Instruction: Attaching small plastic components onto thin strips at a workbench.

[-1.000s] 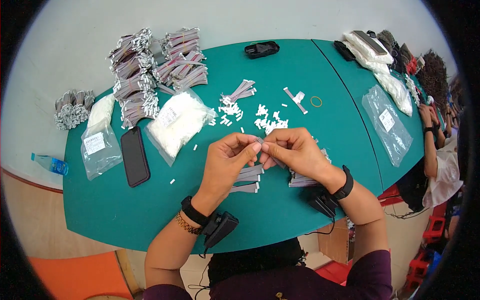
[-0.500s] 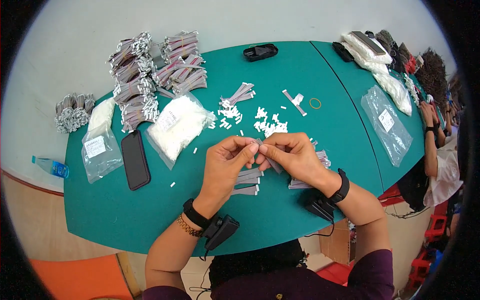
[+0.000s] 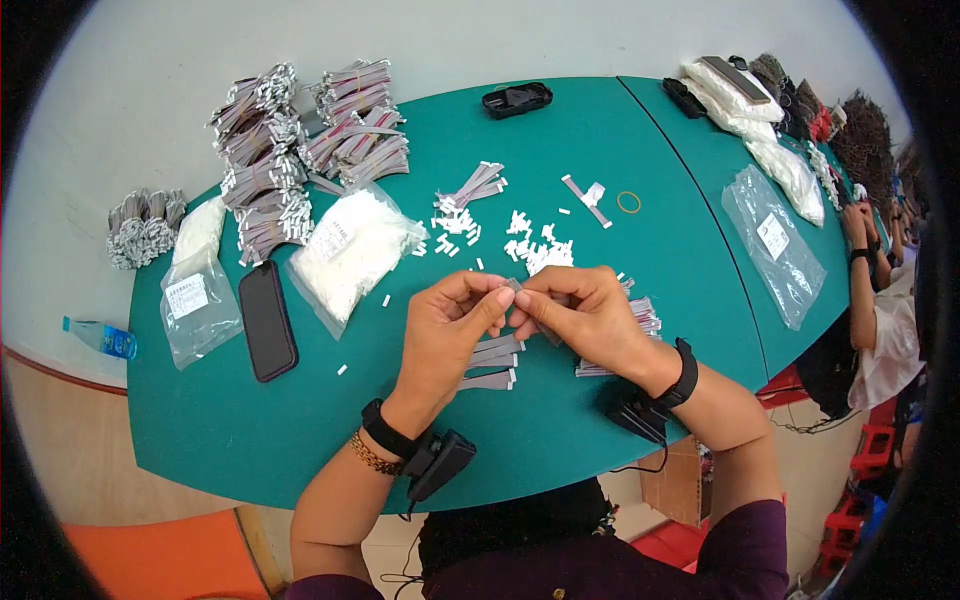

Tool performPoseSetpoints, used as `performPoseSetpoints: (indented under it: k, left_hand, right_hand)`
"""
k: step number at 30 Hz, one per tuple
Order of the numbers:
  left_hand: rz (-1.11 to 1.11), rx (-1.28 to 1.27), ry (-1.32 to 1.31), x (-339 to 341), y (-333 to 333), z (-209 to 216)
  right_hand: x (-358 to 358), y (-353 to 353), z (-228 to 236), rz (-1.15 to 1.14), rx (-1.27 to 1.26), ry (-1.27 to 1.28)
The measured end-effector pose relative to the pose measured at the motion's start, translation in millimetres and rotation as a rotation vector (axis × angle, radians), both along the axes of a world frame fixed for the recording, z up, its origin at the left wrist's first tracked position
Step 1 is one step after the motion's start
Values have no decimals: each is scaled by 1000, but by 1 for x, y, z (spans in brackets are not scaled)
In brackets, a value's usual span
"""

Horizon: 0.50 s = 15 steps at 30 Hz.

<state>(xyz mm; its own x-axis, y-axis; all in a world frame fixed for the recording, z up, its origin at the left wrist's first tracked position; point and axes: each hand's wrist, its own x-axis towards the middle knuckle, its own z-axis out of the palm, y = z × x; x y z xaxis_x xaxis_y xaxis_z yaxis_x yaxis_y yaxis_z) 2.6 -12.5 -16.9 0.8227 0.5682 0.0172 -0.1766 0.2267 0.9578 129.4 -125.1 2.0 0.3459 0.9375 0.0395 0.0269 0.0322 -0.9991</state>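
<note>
Over the green table, my left hand (image 3: 450,318) and my right hand (image 3: 585,308) meet in a close pinch, thumbs nearly touching. Between their fingertips is the end of a flat grey ribbon cable (image 3: 514,284); most of it is hidden by my right fingers. Whether a small connector sits in the pinch is too small to tell. Just beyond my hands lies a heap of small white connectors (image 3: 550,256). Grey ribbon cables with white ends (image 3: 490,380) lie beside my left wrist, and another stack of cables (image 3: 647,318) is partly behind my right hand.
Bundled cables (image 3: 265,180) are piled at the back left, near a bag of white parts (image 3: 355,245), a flat clear bag (image 3: 200,310) and a black phone (image 3: 268,320). A rubber band (image 3: 629,203) and an open black case (image 3: 517,100) lie farther back. Another person's hand (image 3: 857,222) is far right.
Both hands keep pinching the cable at nearly the same spot, with only slight finger movement. The whole view has shifted slightly.
</note>
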Motion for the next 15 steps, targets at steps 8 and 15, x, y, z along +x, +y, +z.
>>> performPoseSetpoints:
  k: [8,15]
  left_hand:
    - [-29,-36,-22,0,0,1]
    - [-16,-123,-49,0,-2,0]
  right_hand:
    - [0,-1,-6,1,33,-47]
    - [-1,0,-4,11,35,72]
